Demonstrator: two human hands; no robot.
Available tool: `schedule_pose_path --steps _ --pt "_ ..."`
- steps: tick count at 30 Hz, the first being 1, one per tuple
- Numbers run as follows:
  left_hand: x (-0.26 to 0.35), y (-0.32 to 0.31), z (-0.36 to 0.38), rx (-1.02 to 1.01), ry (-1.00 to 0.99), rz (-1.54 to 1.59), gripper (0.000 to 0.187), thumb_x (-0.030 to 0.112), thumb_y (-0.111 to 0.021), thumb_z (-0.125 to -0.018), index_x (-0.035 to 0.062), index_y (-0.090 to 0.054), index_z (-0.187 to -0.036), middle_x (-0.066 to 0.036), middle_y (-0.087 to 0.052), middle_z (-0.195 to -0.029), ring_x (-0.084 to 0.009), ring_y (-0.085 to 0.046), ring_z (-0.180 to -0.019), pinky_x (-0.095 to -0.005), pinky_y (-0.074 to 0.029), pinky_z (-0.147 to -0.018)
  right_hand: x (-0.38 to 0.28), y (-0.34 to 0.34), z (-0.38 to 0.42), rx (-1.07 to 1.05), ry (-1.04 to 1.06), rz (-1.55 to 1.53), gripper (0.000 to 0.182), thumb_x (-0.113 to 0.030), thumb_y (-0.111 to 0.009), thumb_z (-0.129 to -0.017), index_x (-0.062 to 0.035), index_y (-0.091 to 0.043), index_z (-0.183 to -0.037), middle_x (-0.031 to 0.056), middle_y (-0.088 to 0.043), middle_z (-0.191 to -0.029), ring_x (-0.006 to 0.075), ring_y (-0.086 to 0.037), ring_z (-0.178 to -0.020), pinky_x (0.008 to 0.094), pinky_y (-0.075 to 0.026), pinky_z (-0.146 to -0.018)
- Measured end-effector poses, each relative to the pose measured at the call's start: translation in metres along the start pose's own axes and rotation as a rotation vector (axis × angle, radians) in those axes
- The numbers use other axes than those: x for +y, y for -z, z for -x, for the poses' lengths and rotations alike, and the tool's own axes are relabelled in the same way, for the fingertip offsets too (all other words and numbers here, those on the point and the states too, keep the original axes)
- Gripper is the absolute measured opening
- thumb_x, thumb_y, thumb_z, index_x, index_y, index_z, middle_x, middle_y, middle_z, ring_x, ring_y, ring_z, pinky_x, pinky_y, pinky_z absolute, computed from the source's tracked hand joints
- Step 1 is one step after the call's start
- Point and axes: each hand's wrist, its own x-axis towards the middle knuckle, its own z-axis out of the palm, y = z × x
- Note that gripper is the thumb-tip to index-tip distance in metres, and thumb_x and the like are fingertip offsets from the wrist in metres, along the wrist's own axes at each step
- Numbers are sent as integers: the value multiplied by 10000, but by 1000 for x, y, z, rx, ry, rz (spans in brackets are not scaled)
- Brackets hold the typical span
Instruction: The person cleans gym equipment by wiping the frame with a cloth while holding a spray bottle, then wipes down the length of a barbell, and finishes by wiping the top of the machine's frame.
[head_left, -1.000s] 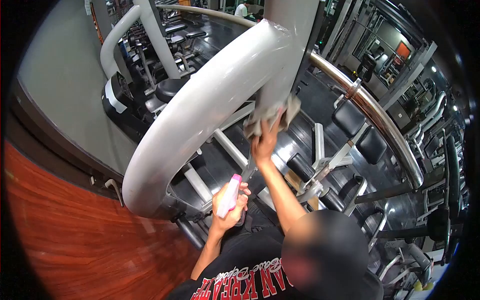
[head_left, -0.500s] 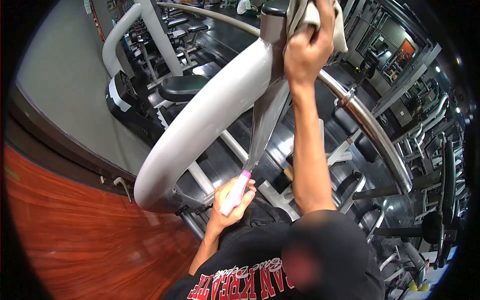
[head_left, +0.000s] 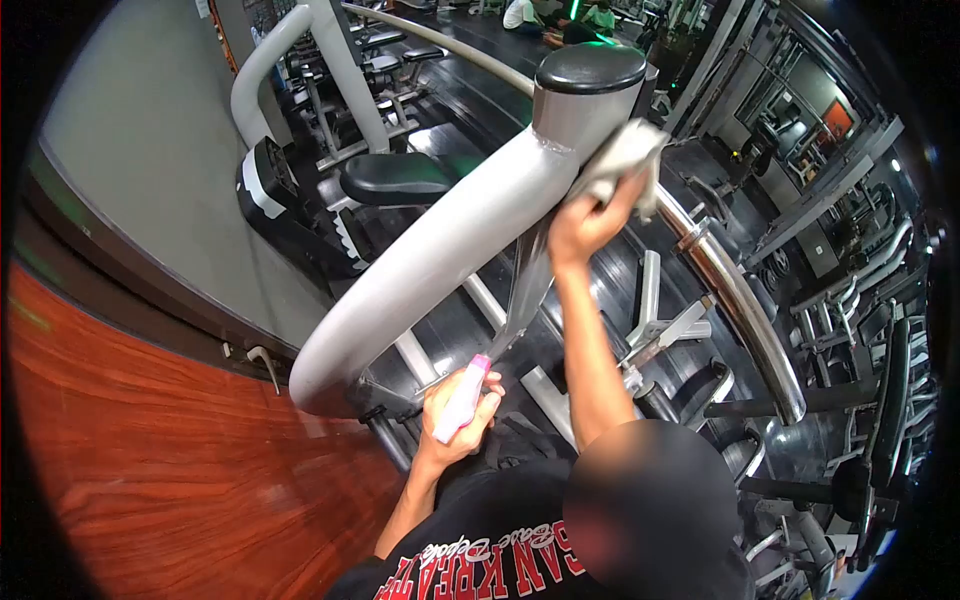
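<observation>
My right hand [head_left: 597,225] is closed on a pale cloth [head_left: 632,165], which lies against the side of the grey machine frame [head_left: 470,225], just below its black end cap [head_left: 590,69]. Lower down, my left hand [head_left: 457,418] is wrapped round a white and pink bottle [head_left: 463,400]. The bottle tilts, with its pink end up, near the lower end of a narrow metal brace [head_left: 523,285]. Part of the cloth is blurred.
A chrome bar [head_left: 745,300] curves down on the right. Behind the frame are a black padded seat [head_left: 397,178] and more gym machines. A wooden panel [head_left: 200,450] with a handle [head_left: 264,368] is at the left. People sit on the floor far back.
My right hand and the cloth have moved down from the top of the frame, and the black cap shows fully. The view has shifted slightly. My left hand still holds the bottle.
</observation>
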Motion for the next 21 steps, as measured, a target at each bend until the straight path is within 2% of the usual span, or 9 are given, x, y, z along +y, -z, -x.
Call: schedule_pose_path --steps 3,5,6,11,13,15,17,19,21 --pt "5 -1 3 34 -34 72 172 7 -631 -831 -28 -622 -999 -68 -663 -790 -101 -589 -529 -236 -471 -497 -38 -19 -95 98 146 -58 400 21 -408 -836 70 -514 -1219 227 -471 -1350 331 -415 -1288 377 -276 -1088" --pt "3 1 6 -34 -65 -41 198 -30 -576 -837 -55 -571 -1034 -123 -658 -822 -140 -618 -579 -249 -492 -512 -43 -20 -111 -70 -145 -337 387 38 -388 -858 59 -522 -1221 195 -541 -1292 290 -489 -1224 345 -324 -1055" --pt "7 -3 6 -22 -43 -23 195 -29 -578 -836 -55 -571 -1030 -122 -658 -816 -138 -616 -576 -251 -493 -515 -52 -16 -108 -45 -44 -310 388 43 -374 -874 54 -522 -1232 193 -583 -1239 265 -535 -1171 328 -356 -1027" --pt "7 -20 12 42 15 1 171 14 -632 -838 -34 -616 -1001 -70 -658 -797 -101 -588 -532 -233 -468 -492 20 17 15 -94 -81 71 466 9 -423 -790 116 -473 -1241 313 -554 -1188 434 -544 -1120 434 -401 -989" --pt "9 -27 17 50 32 2 176 10 -627 -837 -42 -610 -1005 -80 -659 -803 -107 -590 -529 -236 -469 -488 33 42 71 -201 -276 54 427 58 -415 -756 117 -498 -1171 339 -542 -1146 500 -509 -1091 479 -406 -956" --pt "8 -37 19 64 4 -28 186 6 -625 -836 -53 -602 -1011 -93 -653 -800 -111 -592 -524 -228 -474 -489 53 70 131 -313 -471 108 409 54 -416 -808 89 -488 -1209 328 -556 -1146 470 -536 -1085 458 -424 -929" --pt "10 -50 21 83 17 -6 187 8 -618 -842 -56 -597 -1017 -97 -650 -798 -114 -593 -530 -222 -472 -491 60 102 153 -535 -925 136 368 18 -397 -857 72 -510 -1203 289 -600 -1116 413 -576 -1069 422 -434 -921" --pt "11 -67 25 90 13 11 190 7 -611 -845 -57 -592 -1023 -100 -650 -798 -115 -594 -534 -225 -473 -494 97 131 188 -532 -1239 -232 356 -35 -368 -931 39 -488 -1258 216 -596 -1174 320 -574 -1110 377 -431 -959" --pt "10 -84 30 104 8 33 194 6 -605 -847 -59 -587 -1029 -103 -649 -797 -116 -595 -538 -227 -474 -497 104 156 190 -296 -1540 -698 352 -117 -344 -992 -18 -459 -1310 142 -547 -1258 242 -540 -1153 351 -421 -1000"
